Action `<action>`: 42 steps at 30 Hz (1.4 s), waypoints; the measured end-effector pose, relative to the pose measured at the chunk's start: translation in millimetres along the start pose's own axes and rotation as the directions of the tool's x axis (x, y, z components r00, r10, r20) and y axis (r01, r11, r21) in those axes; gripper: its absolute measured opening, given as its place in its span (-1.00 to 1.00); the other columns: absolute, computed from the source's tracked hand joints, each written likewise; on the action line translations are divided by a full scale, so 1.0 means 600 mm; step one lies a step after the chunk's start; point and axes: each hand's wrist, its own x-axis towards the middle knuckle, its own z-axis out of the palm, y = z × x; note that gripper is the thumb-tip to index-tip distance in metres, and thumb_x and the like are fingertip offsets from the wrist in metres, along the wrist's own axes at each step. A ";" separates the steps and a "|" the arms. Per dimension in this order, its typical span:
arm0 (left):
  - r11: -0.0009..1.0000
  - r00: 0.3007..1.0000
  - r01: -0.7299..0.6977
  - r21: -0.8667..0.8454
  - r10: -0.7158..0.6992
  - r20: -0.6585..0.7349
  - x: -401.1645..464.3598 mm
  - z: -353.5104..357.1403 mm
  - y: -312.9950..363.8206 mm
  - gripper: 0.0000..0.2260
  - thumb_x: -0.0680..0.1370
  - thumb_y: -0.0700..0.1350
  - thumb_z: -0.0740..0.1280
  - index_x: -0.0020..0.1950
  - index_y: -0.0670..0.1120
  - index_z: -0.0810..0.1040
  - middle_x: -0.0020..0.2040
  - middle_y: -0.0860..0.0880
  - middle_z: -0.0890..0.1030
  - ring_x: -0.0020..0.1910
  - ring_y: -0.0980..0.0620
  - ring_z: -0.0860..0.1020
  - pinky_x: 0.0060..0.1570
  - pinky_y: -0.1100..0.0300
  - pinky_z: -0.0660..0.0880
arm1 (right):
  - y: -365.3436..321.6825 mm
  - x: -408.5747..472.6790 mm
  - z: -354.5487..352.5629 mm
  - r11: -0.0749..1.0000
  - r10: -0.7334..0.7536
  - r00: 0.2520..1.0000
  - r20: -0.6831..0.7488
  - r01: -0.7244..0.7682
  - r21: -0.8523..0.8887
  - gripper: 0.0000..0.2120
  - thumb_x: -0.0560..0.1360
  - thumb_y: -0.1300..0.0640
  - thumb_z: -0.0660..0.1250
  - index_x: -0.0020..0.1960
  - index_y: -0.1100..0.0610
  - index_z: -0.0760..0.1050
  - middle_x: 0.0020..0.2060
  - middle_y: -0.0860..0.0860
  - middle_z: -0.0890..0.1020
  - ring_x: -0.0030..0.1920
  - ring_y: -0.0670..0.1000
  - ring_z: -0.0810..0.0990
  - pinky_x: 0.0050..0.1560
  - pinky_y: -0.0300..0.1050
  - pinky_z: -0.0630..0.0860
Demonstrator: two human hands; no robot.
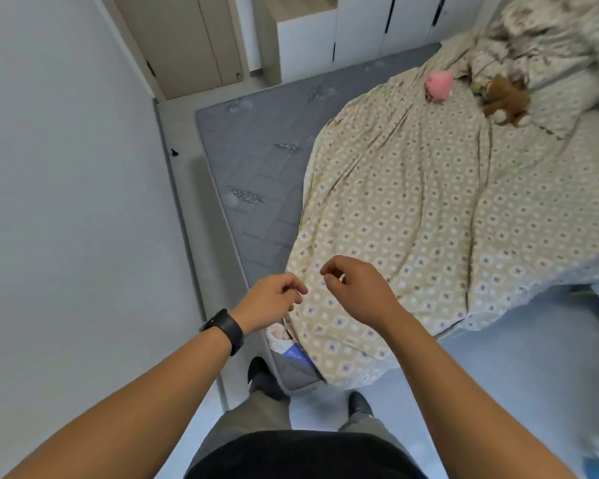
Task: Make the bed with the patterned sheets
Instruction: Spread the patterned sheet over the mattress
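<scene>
head view shows your left hand [274, 299] and right hand [355, 288], loosely curled and holding nothing, above the near end of the patterned sheet [412, 209].

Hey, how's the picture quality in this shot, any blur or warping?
Head view: even, soft lighting, no glare; wide-angle bending curves the wall and mattress edges; the pillows at top right smear with blur; hands and sheet stay fairly sharp.
</scene>
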 end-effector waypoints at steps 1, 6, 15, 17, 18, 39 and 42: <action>1.000 0.999 -0.004 0.024 0.003 0.045 0.015 -0.018 -0.009 -0.77 0.59 -0.21 0.24 -0.02 0.06 0.65 -0.09 0.04 0.70 -0.16 0.06 0.64 0.06 0.00 0.62 | -0.015 0.005 0.008 1.000 0.027 0.999 -0.023 -0.027 0.009 -0.84 0.62 0.04 0.27 0.14 -0.05 0.59 -0.02 -0.16 0.64 -0.13 -0.15 0.57 0.01 -0.01 0.59; 0.989 0.980 -0.076 0.125 0.051 0.192 0.076 -0.073 0.015 -0.77 0.59 -0.22 0.22 -0.02 0.00 0.64 -0.12 0.01 0.69 -0.10 -0.07 0.65 0.07 -0.03 0.61 | -0.068 -0.003 0.017 0.993 0.113 0.987 -0.110 -0.109 0.040 -0.81 0.62 0.00 0.25 0.17 -0.07 0.59 -0.01 -0.18 0.63 -0.11 -0.15 0.58 -0.01 -0.06 0.59; 0.910 0.921 -0.343 0.232 0.277 0.273 0.134 -0.107 0.128 -0.81 0.61 -0.18 0.24 -0.02 0.05 0.62 -0.10 0.05 0.67 -0.16 0.02 0.64 0.01 -0.06 0.60 | -0.085 0.036 -0.015 0.974 0.221 0.919 -0.327 -0.191 0.121 -0.83 0.63 0.01 0.24 0.15 -0.07 0.59 -0.02 -0.17 0.62 -0.13 -0.15 0.56 -0.04 -0.04 0.58; 0.804 0.875 -0.472 0.363 0.377 0.303 0.138 -0.135 0.149 -0.84 0.60 -0.13 0.25 -0.01 0.08 0.60 -0.14 0.11 0.64 -0.19 0.06 0.60 -0.08 -0.08 0.57 | -0.109 0.054 -0.020 0.974 0.223 0.909 -0.351 -0.191 0.124 -0.83 0.63 0.01 0.24 0.14 -0.07 0.59 -0.01 -0.18 0.61 -0.11 -0.16 0.56 -0.06 -0.08 0.57; 0.764 0.851 -0.518 0.385 0.418 0.317 0.144 -0.151 0.160 -0.84 0.59 -0.11 0.25 -0.04 0.12 0.58 -0.17 0.12 0.63 -0.22 0.07 0.59 -0.12 -0.09 0.56 | -0.116 0.065 -0.022 0.973 0.227 0.898 -0.377 -0.195 0.120 -0.83 0.63 0.01 0.24 0.14 -0.08 0.58 -0.02 -0.19 0.61 -0.11 -0.16 0.55 -0.08 -0.11 0.55; 0.489 0.449 -0.850 0.196 0.477 0.756 0.443 -0.376 0.242 -0.81 0.61 -0.06 0.26 0.11 0.16 0.62 -0.06 0.22 0.63 -0.11 0.20 0.59 -0.04 0.07 0.57 | -0.269 0.311 -0.004 0.837 0.474 0.592 -0.652 -0.533 0.125 -0.81 0.64 0.00 0.23 0.19 -0.08 0.57 0.01 -0.20 0.61 0.07 -0.10 0.49 0.06 -0.13 0.49; 0.495 0.438 -0.848 0.188 0.454 0.776 0.439 -0.387 0.238 -0.80 0.59 -0.04 0.25 0.11 0.20 0.61 -0.05 0.22 0.63 -0.11 0.18 0.59 -0.05 0.06 0.57 | -0.275 0.329 -0.009 0.848 0.447 0.567 -0.692 -0.516 0.125 -0.80 0.63 -0.01 0.23 0.18 -0.07 0.57 0.00 -0.19 0.61 0.07 -0.08 0.49 0.07 -0.10 0.50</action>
